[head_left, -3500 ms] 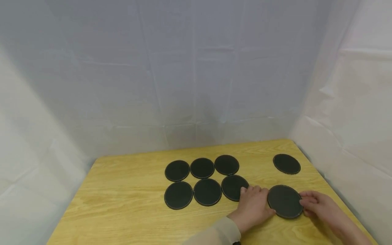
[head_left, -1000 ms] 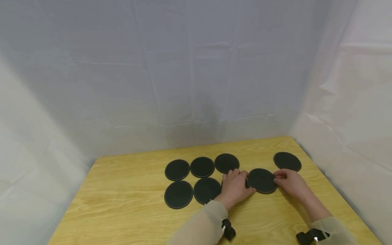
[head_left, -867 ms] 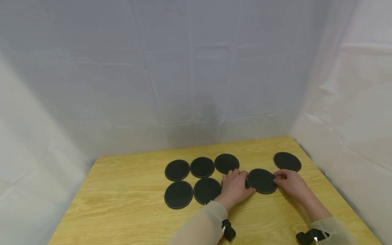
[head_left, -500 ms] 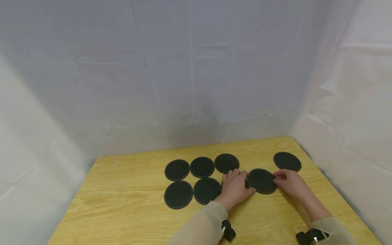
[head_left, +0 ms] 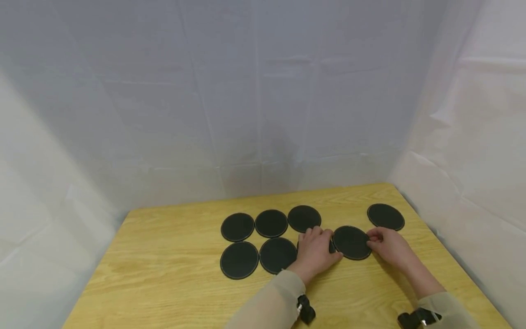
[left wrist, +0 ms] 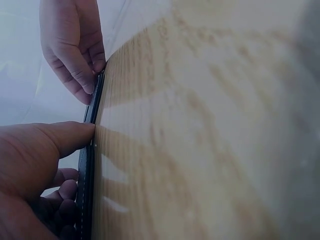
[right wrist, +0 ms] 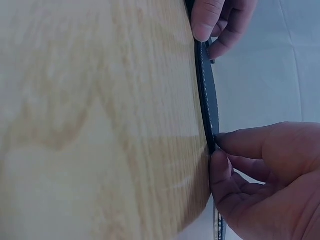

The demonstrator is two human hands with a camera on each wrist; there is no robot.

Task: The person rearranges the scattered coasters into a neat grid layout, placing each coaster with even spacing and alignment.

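A black round coaster (head_left: 352, 242) lies flat on the wooden table (head_left: 164, 283), right of a group of coasters. My right hand (head_left: 376, 240) pinches its right edge; in the right wrist view, thumb and fingertip (right wrist: 218, 150) meet on the thin rim (right wrist: 206, 95). My left hand (head_left: 318, 237) lies flat over the group's front right coaster (head_left: 331, 247), mostly hiding it. Its thumb (left wrist: 65, 137) touches the left rim of the held coaster (left wrist: 92, 107).
Three coasters form a back row (head_left: 271, 223), and two more lie in front (head_left: 239, 260) (head_left: 277, 255). One lone coaster (head_left: 385, 216) sits near the back right corner. White cloth walls stand close behind and to the right of the table.
Since 3.5 s ago both hands have slid the coaster from the front right up to the right side of the group. Over the last second nothing has visibly moved.
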